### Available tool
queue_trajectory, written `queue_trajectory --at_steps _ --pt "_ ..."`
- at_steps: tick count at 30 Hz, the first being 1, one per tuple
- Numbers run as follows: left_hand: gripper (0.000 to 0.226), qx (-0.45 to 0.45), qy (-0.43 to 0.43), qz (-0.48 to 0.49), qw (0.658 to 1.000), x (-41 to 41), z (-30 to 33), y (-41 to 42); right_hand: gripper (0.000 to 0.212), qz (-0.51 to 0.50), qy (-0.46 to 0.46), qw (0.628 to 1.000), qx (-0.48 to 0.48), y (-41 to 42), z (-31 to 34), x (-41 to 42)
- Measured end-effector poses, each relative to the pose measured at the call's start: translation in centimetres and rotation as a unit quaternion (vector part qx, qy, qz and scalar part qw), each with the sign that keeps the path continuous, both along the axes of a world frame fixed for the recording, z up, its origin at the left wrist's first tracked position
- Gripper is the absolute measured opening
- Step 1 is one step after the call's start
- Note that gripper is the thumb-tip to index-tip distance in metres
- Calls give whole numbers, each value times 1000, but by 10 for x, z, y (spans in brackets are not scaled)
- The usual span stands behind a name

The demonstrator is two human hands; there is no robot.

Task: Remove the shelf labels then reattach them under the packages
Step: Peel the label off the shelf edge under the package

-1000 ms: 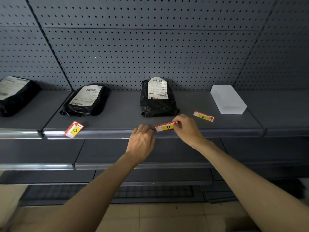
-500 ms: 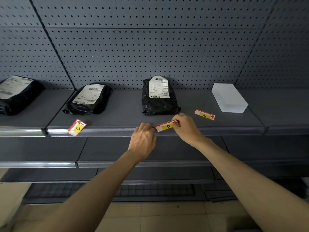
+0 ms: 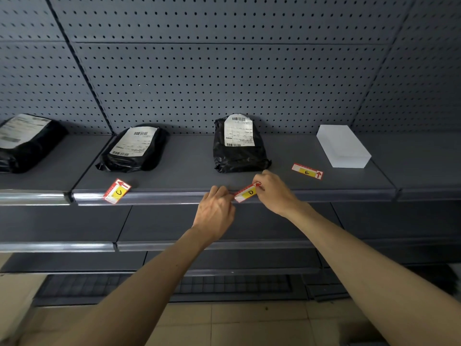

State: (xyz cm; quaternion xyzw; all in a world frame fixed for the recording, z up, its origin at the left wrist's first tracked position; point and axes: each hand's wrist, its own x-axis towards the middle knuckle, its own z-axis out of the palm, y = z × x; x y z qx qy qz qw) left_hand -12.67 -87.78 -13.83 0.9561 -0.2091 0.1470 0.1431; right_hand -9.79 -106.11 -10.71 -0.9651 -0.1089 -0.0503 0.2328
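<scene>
A red, white and yellow label marked D point(image 3: 246, 193) sits tilted at the shelf's front rail point(image 3: 162, 197), just below the middle black package point(image 3: 238, 156). My right hand point(image 3: 273, 193) pinches its right end. My left hand point(image 3: 215, 208) has its fingertips at the label's left end on the rail. Label C point(image 3: 117, 191) lies loose on the shelf edge below the left-middle black package point(image 3: 136, 151). Label E point(image 3: 307, 171) lies flat on the shelf beside the white box point(image 3: 343, 146).
Another black package point(image 3: 25, 141) lies on the neighbouring shelf at far left. Grey pegboard point(image 3: 224, 71) backs the shelves. Two lower shelves with their own rails point(image 3: 74, 246) run below. Beige floor tiles show at the bottom.
Both hands stay on label D at the rail, with only a slight shift of the view. Labels C and E have not moved.
</scene>
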Motion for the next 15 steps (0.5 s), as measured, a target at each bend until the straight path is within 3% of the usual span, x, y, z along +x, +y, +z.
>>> queue_trajectory --at_steps 7,11,15 --pt "29 0 19 -5 1000 8 7 0 11 5 1 1000 -29 5 6 -3" --pt "21 -20 35 -9 999 18 23 -8 29 -35 -12 999 5 -9 19 -12" --pt "17 -55 17 -32 998 31 45 -39 17 -77 -25 997 -8 -52 26 -20"
